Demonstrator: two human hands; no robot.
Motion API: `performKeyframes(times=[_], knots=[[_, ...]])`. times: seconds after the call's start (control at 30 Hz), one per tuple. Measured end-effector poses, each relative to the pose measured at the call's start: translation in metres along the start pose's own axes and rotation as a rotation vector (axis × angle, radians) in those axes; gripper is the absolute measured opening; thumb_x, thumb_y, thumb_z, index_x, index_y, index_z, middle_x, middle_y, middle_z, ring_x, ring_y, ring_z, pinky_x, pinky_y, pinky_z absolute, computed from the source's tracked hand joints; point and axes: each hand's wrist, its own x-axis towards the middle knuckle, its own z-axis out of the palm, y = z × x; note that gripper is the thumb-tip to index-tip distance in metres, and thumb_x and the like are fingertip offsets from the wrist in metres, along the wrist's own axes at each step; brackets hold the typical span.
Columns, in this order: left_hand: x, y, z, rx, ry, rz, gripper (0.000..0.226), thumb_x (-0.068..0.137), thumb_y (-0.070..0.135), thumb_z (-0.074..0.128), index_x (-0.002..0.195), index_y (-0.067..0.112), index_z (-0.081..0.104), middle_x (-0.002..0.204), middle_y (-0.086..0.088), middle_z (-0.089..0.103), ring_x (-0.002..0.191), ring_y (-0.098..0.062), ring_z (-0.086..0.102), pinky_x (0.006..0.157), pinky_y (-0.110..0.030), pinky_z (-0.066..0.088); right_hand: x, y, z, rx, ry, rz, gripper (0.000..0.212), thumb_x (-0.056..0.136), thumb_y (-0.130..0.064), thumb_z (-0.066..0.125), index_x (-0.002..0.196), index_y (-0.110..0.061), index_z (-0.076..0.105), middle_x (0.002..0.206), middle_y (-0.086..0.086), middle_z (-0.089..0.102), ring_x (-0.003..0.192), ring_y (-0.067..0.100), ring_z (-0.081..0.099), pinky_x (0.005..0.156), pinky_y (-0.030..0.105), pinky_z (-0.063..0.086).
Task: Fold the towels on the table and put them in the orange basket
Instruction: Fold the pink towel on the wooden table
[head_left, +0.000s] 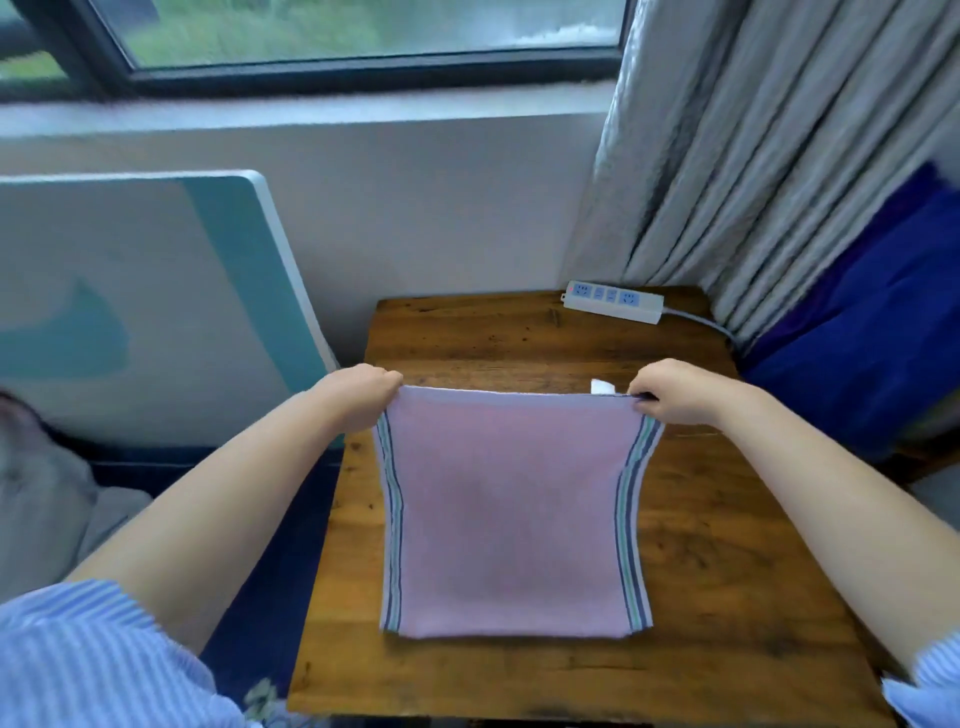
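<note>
Pink towel with striped side borders, lying partly on the wooden table: its near edge rests on the wood toward the person, while its far edge is raised and stretched taut between the two hands. A small white tag shows just behind the far edge, close to the right hand. The step in hand appears to be a fold in half; done well, the raised edge travels level and comes down square on the near edge, striped borders matching on each side, tension even so no crease forms. Left hand: the grip is closed, fingers curled over and pinching the far left corner. Right hand: the grip is likewise closed, pinching the far right corner. A white power strip lies at the table's far edge, well apart. No orange basket is visible.
</note>
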Motion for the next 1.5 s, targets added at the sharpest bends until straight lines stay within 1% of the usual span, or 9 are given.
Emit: performKeyframes(times=[0.1,0.3,0.43,0.5,0.6,0.83,1.0,1.23,1.5], knots=[[-0.009,0.007,-0.03,0.064,0.071,-0.09,0.022,0.09,0.002,0.038,0.107,0.006,0.05,0.114,-0.012,0.059,0.108,-0.03,0.055,0.079,-0.037,0.047,-0.01,-0.019,-0.025,-0.164,0.085,0.059,0.015,0.091,-0.012,0.048,0.093,-0.01,0.063,0.093,0.005,0.058,0.094,0.025,0.055,0.072,0.03,0.041],[-0.043,0.008,-0.067,-0.199,0.738,-0.343,0.026,0.084,-0.005,0.038,0.106,-0.001,0.052,0.109,-0.02,0.055,0.105,-0.033,0.048,0.082,-0.041,0.038,-0.04,-0.025,-0.057,0.046,1.08,0.176,0.018,0.08,0.007,0.05,0.092,0.008,0.063,0.09,0.029,0.062,0.089,0.044,0.057,0.073,0.046,0.046],[-0.059,0.015,-0.051,-0.002,0.286,-0.263,0.026,0.087,-0.002,0.036,0.109,0.005,0.047,0.115,-0.012,0.057,0.112,-0.029,0.048,0.082,-0.038,0.044,-0.053,-0.03,-0.048,-0.014,0.605,0.209,0.027,0.088,-0.006,0.043,0.109,-0.005,0.061,0.114,0.017,0.062,0.11,0.033,0.053,0.082,0.038,0.045],[-0.06,0.013,-0.049,-0.01,0.178,-0.249,0.023,0.088,0.0,0.035,0.107,0.005,0.046,0.114,-0.013,0.058,0.109,-0.03,0.05,0.076,-0.037,0.044,-0.061,-0.029,-0.048,0.087,0.691,0.205,0.029,0.087,-0.004,0.043,0.109,-0.004,0.062,0.113,0.018,0.063,0.11,0.034,0.052,0.082,0.039,0.044],[-0.06,0.008,-0.054,0.022,0.231,-0.229,0.02,0.088,0.002,0.034,0.103,0.007,0.046,0.111,-0.013,0.059,0.106,-0.03,0.051,0.069,-0.034,0.038,-0.07,-0.03,-0.045,0.128,0.797,0.195,0.028,0.087,-0.003,0.043,0.108,-0.002,0.063,0.11,0.019,0.064,0.106,0.036,0.053,0.079,0.039,0.043],[-0.05,0.004,-0.049,-0.015,0.244,-0.224,0.018,0.091,0.006,0.033,0.101,0.008,0.048,0.111,-0.012,0.059,0.105,-0.029,0.051,0.071,-0.035,0.039,-0.059,-0.021,-0.041,0.206,0.611,0.206,0.026,0.088,-0.006,0.044,0.105,-0.006,0.064,0.11,0.016,0.066,0.102,0.033,0.057,0.068,0.029,0.036],[-0.035,0.015,-0.047,-0.039,0.212,-0.235,0.03,0.089,-0.001,0.035,0.113,0.007,0.049,0.118,-0.011,0.055,0.116,-0.028,0.044,0.085,-0.037,0.045,-0.032,-0.013,-0.039,0.181,0.544,0.268,0.027,0.089,-0.009,0.045,0.107,-0.008,0.065,0.114,0.015,0.064,0.106,0.033,0.056,0.079,0.034,0.045],[-0.004,0.013,-0.086,-0.112,0.524,-0.389,0.031,0.084,-0.005,0.037,0.11,0.002,0.051,0.115,-0.017,0.054,0.111,-0.033,0.043,0.082,-0.039,0.042,0.009,-0.004,-0.073,0.318,0.871,0.319,0.03,0.088,0.0,0.041,0.108,0.002,0.064,0.112,0.025,0.06,0.103,0.039,0.054,0.079,0.038,0.044],[-0.002,-0.005,-0.045,-0.182,0.705,-0.307,0.034,0.082,-0.009,0.041,0.112,-0.003,0.056,0.112,-0.022,0.056,0.111,-0.036,0.044,0.089,-0.043,0.033,0.005,0.004,-0.043,0.14,0.996,-0.019,0.018,0.079,0.014,0.051,0.09,0.011,0.066,0.087,0.029,0.066,0.086,0.044,0.06,0.075,0.045,0.049]])
